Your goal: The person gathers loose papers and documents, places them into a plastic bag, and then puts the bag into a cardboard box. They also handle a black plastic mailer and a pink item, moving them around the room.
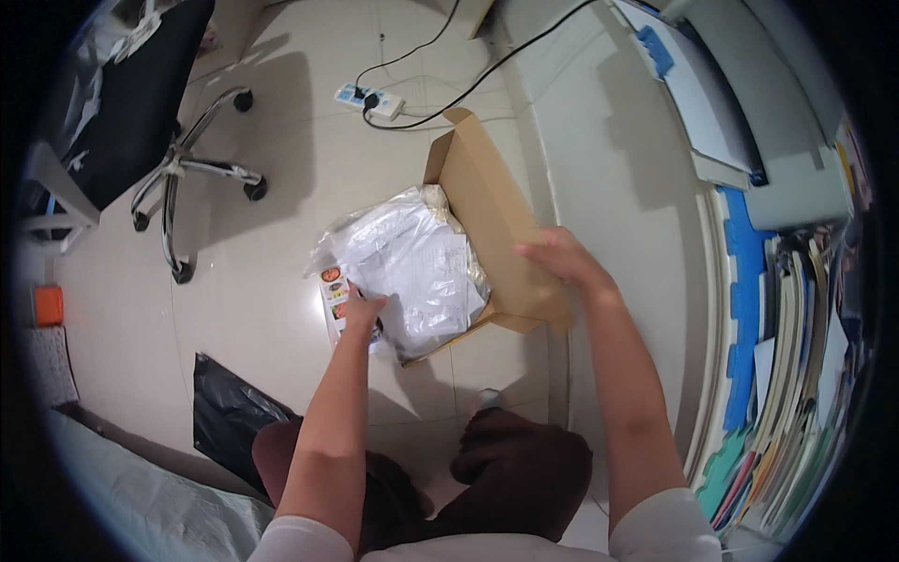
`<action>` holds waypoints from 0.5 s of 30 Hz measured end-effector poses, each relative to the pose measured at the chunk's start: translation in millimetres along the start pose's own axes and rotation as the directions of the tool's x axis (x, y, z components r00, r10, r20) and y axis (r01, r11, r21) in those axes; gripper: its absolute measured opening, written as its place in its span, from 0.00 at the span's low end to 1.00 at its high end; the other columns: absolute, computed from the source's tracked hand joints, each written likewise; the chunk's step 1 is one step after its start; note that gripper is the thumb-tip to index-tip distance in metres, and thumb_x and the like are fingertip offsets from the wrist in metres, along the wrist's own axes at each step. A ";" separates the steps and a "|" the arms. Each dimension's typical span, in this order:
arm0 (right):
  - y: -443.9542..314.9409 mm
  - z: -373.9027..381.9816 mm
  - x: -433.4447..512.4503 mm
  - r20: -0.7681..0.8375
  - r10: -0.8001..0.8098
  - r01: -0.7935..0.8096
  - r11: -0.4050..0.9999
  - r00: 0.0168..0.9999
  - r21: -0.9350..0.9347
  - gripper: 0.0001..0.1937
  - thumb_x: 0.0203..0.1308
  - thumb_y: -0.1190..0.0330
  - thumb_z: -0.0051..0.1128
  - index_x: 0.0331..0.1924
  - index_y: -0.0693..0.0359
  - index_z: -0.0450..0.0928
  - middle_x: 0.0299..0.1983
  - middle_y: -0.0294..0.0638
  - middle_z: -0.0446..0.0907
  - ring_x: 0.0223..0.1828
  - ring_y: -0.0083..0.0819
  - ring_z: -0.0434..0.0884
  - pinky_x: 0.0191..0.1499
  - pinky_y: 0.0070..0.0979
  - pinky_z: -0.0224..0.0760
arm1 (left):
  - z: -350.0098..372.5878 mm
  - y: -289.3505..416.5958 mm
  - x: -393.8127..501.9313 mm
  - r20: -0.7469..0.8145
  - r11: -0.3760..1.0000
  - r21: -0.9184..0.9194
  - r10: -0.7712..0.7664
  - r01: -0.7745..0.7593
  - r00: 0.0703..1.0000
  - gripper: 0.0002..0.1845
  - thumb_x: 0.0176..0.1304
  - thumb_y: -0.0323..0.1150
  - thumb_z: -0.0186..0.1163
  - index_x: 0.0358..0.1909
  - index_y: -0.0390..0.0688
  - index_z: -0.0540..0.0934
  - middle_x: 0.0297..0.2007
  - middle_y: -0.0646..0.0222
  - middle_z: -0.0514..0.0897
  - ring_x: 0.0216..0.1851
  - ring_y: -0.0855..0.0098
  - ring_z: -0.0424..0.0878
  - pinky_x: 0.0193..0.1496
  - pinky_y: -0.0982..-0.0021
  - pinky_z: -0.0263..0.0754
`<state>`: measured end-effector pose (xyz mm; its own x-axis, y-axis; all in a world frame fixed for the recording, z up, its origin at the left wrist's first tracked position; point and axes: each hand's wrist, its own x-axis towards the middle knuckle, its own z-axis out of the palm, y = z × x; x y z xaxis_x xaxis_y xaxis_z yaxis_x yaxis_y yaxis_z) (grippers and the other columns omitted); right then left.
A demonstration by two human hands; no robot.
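Observation:
On the tiled floor before me lies a cardboard box [491, 204], its lid raised on the right side. My right hand [565, 258] grips the lid near its outer edge, thumb on the inner face. Clear plastic bags [383, 232] with white paper sheets [435, 274] fill the box and spill over its left side. At that left side, my left hand [364, 311] reaches down onto a leaflet [331, 284] printed with food pictures. Something dark shows beside its fingers. Whether these fingers hold anything is hidden by the back of the hand.
A power strip [370, 101] with black plugs and cables lies beyond the box. A wheeled office chair [175, 165] stands at the left. Close to my left knee is a black plastic bag [235, 414]. Files and folders [793, 351] line the right, past a low wall [597, 140].

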<state>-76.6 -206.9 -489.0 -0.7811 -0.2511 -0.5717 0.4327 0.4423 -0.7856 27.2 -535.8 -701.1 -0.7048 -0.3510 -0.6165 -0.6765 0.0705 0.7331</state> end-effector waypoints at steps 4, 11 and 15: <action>1.8 4.2 -9.1 -0.100 -0.088 0.057 0.958 0.991 -0.282 0.18 0.56 0.58 0.56 0.44 0.65 0.78 0.30 0.42 0.80 0.31 0.27 0.77 0.39 0.27 0.71 | 30.1 2.1 -10.5 0.061 0.841 0.524 0.122 -0.136 0.991 0.40 0.45 0.36 0.66 0.61 0.35 0.60 0.43 0.46 0.79 0.46 0.50 0.77 0.50 0.60 0.71; -5.1 36.1 -20.9 -0.248 -0.219 -0.088 0.557 0.944 -0.826 0.13 0.57 0.62 0.51 0.36 0.64 0.77 0.28 0.54 0.79 0.32 0.51 0.78 0.38 0.40 0.71 | 16.4 15.9 -18.6 0.049 0.951 0.309 -0.026 0.010 0.998 0.41 0.47 0.37 0.65 0.63 0.36 0.57 0.50 0.41 0.73 0.52 0.49 0.73 0.52 0.60 0.70; -0.1 42.2 -29.0 -0.240 -0.265 -0.059 0.548 0.934 -0.835 0.13 0.57 0.61 0.51 0.34 0.65 0.76 0.26 0.53 0.78 0.31 0.52 0.78 0.36 0.42 0.71 | 35.5 57.6 -51.4 -0.132 0.761 0.612 0.367 -0.216 0.921 0.48 0.42 0.41 0.70 0.66 0.46 0.56 0.65 0.48 0.54 0.65 0.49 0.55 0.61 0.53 0.59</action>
<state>-35.0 -236.1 -482.3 -0.9523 -0.1451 -0.2686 -0.0925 0.9756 -0.1990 16.9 -480.6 -637.4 -0.8690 -0.4207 -0.2605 -0.4936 0.7004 0.5155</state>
